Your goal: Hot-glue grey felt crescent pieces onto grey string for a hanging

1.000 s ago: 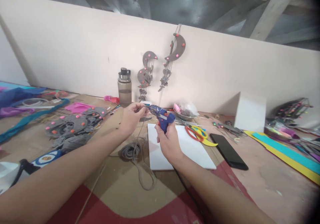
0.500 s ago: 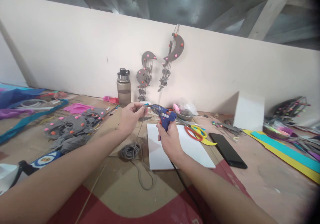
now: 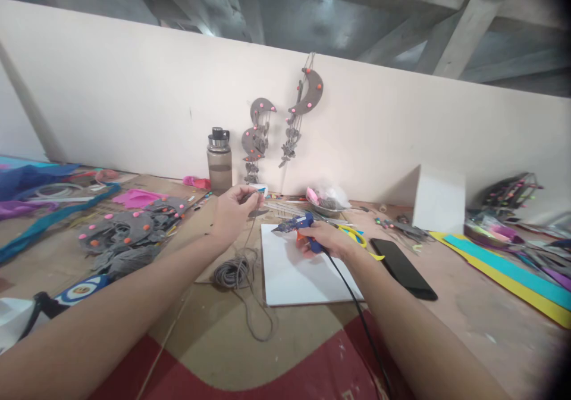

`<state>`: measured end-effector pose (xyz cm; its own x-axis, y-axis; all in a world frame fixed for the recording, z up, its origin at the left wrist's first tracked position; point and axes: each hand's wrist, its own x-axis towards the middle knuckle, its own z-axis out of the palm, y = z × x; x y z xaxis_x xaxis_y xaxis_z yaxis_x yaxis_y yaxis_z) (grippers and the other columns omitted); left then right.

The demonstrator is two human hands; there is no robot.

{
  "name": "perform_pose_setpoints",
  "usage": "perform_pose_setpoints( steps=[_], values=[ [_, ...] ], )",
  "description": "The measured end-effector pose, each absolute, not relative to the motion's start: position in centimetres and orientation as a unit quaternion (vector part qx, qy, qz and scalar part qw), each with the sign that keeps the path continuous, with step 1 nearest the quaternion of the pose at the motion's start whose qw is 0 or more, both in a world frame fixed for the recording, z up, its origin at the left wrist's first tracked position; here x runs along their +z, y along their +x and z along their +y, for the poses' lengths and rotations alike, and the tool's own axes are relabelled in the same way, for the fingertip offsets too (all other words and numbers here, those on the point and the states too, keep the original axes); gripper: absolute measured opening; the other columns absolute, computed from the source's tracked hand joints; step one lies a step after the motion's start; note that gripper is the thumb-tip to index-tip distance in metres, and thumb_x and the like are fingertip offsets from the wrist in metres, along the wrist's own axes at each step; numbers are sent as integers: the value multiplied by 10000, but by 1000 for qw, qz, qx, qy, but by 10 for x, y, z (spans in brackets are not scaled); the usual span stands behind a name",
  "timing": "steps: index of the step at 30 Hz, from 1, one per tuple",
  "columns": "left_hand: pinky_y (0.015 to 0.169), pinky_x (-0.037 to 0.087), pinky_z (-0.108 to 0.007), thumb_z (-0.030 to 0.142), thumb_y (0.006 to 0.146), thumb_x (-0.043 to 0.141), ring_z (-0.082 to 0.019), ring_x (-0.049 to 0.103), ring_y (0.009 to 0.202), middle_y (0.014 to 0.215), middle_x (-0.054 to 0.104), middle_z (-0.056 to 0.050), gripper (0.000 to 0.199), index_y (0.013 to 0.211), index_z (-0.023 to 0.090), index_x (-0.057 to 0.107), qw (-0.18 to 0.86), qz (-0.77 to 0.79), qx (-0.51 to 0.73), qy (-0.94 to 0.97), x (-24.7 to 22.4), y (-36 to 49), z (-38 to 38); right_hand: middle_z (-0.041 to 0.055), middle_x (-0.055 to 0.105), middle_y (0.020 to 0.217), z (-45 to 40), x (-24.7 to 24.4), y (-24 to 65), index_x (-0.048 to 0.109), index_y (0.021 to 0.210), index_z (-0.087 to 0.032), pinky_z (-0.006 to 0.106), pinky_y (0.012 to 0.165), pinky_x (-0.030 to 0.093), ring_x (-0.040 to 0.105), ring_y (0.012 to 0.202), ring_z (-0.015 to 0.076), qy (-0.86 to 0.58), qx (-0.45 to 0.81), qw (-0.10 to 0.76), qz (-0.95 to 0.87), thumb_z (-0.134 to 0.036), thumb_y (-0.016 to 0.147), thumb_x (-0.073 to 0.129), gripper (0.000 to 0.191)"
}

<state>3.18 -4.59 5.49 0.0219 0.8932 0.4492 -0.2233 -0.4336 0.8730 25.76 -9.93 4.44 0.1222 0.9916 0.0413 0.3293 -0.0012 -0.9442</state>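
Note:
My left hand (image 3: 234,209) pinches the end of a grey cord (image 3: 253,233), which runs down to a coiled bundle (image 3: 231,272) on the table. Whatever else sits between those fingertips is too small to make out. In my right hand (image 3: 328,239) is a blue glue gun (image 3: 304,221), its nozzle pointing left and a black cable trailing toward me. The gun is over a white board (image 3: 303,275), apart from my left hand. Yellow-handled scissors (image 3: 357,235) lie partly hidden behind my right hand.
A bottle (image 3: 219,161) stands by the wall, near hanging grey moon ornaments (image 3: 307,93). A black phone (image 3: 404,268) lies right of the board. Grey felt pieces (image 3: 118,230) are at left, yellow and teal strips (image 3: 508,269) at right, a bowl (image 3: 329,208) at the back.
My right hand has lowered the glue gun and drawn it away from my left fingertips, turning it flatter over the board. The left hand keeps its pinch. The view has shifted slightly.

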Motion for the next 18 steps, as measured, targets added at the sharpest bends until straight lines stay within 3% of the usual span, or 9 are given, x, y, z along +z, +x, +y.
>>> perform_pose_setpoints(
  steps=[3, 6, 8, 11, 14, 18],
  values=[
    [754, 524, -275, 391, 748, 729, -154, 646, 742, 764, 705, -21, 231, 787, 172, 669, 381, 317, 618, 611, 57, 32, -53, 34, 527, 444, -103, 52, 262, 443, 497, -217, 326, 618, 508, 612, 582, 200, -704, 142, 331, -612, -277, 725, 734, 374],
    [747, 502, -272, 345, 805, 661, -170, 651, 764, 793, 713, -24, 161, 803, 186, 686, 305, 337, 600, 658, 60, 32, -59, 72, 607, 622, -109, 62, 242, 462, 590, -218, 389, 767, 493, 642, 733, 232, -699, 5, 366, -615, -287, 815, 640, 295],
    [762, 495, -279, 315, 816, 645, -182, 658, 782, 822, 720, -29, 128, 831, 200, 700, 249, 335, 589, 692, 60, 31, -62, 72, 663, 818, -113, 64, 217, 512, 769, -213, 384, 820, 493, 641, 813, 214, -617, 62, 459, -636, -293, 853, 569, 129],
    [821, 483, -291, 255, 805, 635, -201, 665, 834, 876, 736, -40, 100, 850, 225, 719, 161, 317, 571, 740, 59, 30, -64, 47, 673, 971, -114, 60, 179, 461, 919, -222, 350, 876, 508, 650, 937, 184, -484, 265, 583, -597, -328, 808, 613, 217],
    [860, 472, -304, 209, 789, 622, -218, 665, 868, 909, 746, -45, 128, 853, 242, 728, 121, 309, 554, 763, 57, 30, -63, -22, 637, 848, -112, 54, 157, 403, 954, -239, 327, 824, 527, 637, 775, 136, -426, 397, 624, -522, -303, 789, 623, 283],
    [816, 479, -294, 220, 778, 643, -216, 662, 823, 876, 744, -35, 107, 840, 242, 728, 151, 327, 554, 750, 62, 31, -68, -54, 521, 736, -109, 52, 158, 482, 871, -223, 240, 574, 459, 475, 585, 97, -443, 389, 624, -514, -349, 815, 590, 175]
  ],
)
